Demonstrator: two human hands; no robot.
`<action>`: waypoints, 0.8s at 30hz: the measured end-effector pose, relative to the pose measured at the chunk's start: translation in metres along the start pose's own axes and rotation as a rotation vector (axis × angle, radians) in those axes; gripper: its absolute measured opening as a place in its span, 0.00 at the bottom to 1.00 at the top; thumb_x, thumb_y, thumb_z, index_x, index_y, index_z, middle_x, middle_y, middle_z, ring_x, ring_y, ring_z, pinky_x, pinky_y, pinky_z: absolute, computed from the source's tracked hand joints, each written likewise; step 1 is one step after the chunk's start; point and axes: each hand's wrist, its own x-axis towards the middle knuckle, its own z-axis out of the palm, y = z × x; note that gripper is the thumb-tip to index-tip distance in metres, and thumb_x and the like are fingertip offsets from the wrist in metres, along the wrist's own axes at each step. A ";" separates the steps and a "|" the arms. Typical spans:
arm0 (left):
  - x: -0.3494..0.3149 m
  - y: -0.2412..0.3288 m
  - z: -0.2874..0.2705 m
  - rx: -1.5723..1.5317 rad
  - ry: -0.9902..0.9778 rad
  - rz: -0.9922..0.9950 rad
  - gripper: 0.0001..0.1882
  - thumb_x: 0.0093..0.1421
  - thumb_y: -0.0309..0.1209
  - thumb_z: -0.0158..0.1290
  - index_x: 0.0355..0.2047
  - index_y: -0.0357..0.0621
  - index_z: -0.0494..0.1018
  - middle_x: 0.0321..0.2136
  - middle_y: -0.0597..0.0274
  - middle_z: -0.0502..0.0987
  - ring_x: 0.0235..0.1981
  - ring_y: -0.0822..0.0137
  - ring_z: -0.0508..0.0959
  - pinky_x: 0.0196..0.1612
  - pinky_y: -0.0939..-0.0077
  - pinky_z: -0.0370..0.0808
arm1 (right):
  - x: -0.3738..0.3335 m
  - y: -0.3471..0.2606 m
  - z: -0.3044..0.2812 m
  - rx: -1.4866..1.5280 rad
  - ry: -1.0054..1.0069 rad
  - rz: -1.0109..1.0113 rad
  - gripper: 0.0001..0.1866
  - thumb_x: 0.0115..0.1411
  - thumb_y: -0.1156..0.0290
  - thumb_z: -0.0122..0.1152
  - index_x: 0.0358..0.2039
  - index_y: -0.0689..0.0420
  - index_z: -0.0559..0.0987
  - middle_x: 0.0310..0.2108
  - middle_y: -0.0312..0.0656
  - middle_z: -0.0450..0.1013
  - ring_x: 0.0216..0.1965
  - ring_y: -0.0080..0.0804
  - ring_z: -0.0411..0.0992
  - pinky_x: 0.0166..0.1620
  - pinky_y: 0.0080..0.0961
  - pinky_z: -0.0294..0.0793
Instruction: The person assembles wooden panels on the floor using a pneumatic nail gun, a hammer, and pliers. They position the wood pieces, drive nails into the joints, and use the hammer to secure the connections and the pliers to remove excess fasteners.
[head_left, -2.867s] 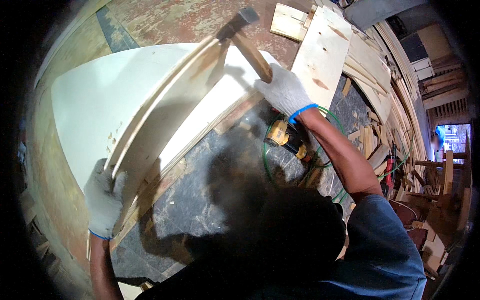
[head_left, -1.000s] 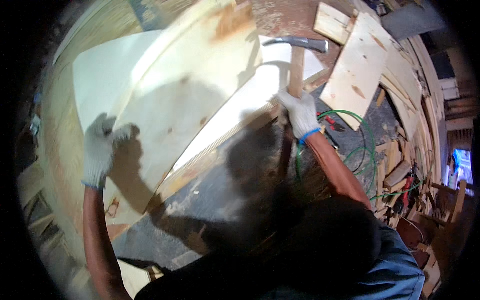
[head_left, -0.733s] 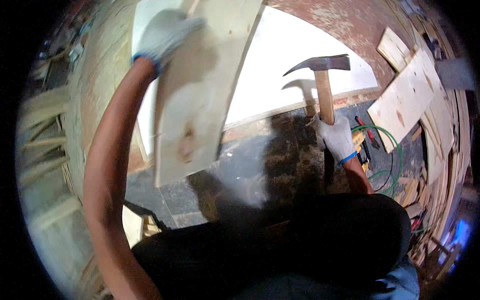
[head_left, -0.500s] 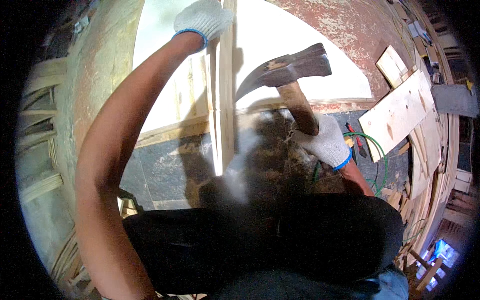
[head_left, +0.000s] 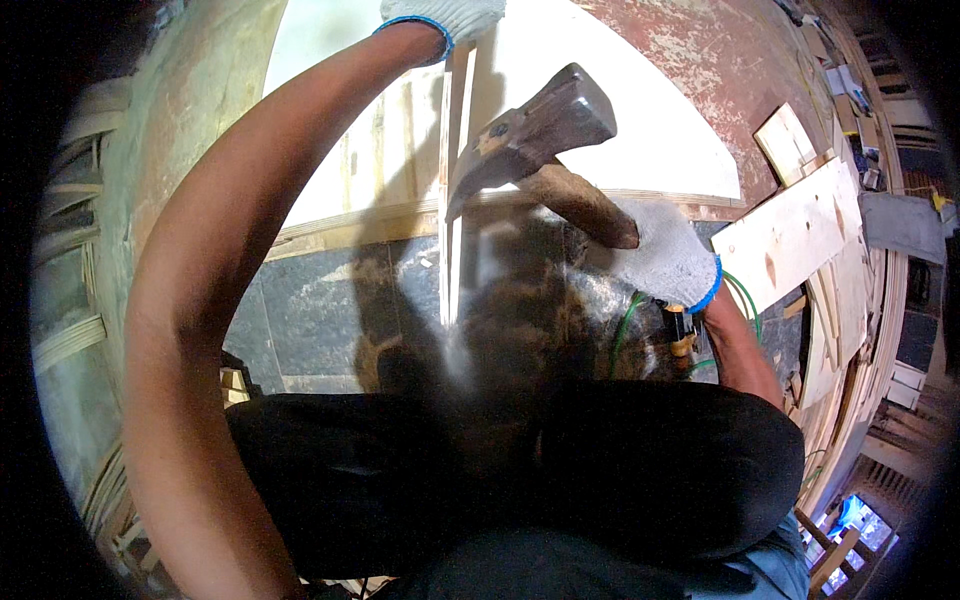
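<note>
While left [head_left: 452,14] holds board [head_left: 449,220] (edge-on), right [head_left: 665,262] grips hammer [head_left: 545,120].

Wearing a whitish knitted glove [head_left: 468,10] on the left hand [head_left: 448,12], with thin ribs and a bright blue edge [head_left: 418,19] round the wrist. Wearing another whitish glove [head_left: 665,250] on the right hand [head_left: 660,245], edged in blue too. Bare along both forearms [head_left: 215,225]. Dressed in black trousers [head_left: 670,450], very dark all over, and a blue top [head_left: 787,568].
</note>
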 end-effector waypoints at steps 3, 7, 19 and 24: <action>-0.001 0.014 -0.004 -0.068 -0.023 -0.063 0.27 0.61 0.48 0.44 0.30 0.37 0.84 0.30 0.36 0.81 0.35 0.39 0.83 0.40 0.49 0.79 | -0.002 -0.001 -0.006 -0.112 -0.033 0.027 0.24 0.56 0.57 0.65 0.50 0.57 0.80 0.40 0.57 0.79 0.43 0.55 0.79 0.47 0.42 0.77; -0.001 0.027 0.000 -0.134 -0.052 -0.109 0.33 0.63 0.54 0.42 0.33 0.34 0.83 0.33 0.33 0.81 0.38 0.39 0.83 0.44 0.51 0.79 | 0.000 0.008 -0.002 -0.384 -0.042 0.021 0.22 0.56 0.56 0.65 0.45 0.58 0.80 0.34 0.59 0.78 0.37 0.58 0.78 0.41 0.42 0.78; -0.003 -0.046 0.001 0.409 0.244 0.365 0.25 0.61 0.48 0.51 0.31 0.34 0.83 0.37 0.37 0.82 0.39 0.42 0.82 0.51 0.53 0.75 | 0.062 0.001 0.053 -0.402 0.021 -0.286 0.13 0.59 0.61 0.65 0.37 0.57 0.78 0.25 0.49 0.76 0.27 0.48 0.77 0.32 0.40 0.77; -0.032 -0.037 0.012 -0.577 -0.271 -0.135 0.21 0.66 0.40 0.51 0.41 0.30 0.79 0.34 0.39 0.81 0.35 0.53 0.83 0.39 0.63 0.77 | 0.087 0.009 0.097 -0.220 -0.026 -0.250 0.12 0.59 0.61 0.58 0.33 0.59 0.78 0.23 0.54 0.77 0.29 0.56 0.79 0.35 0.49 0.79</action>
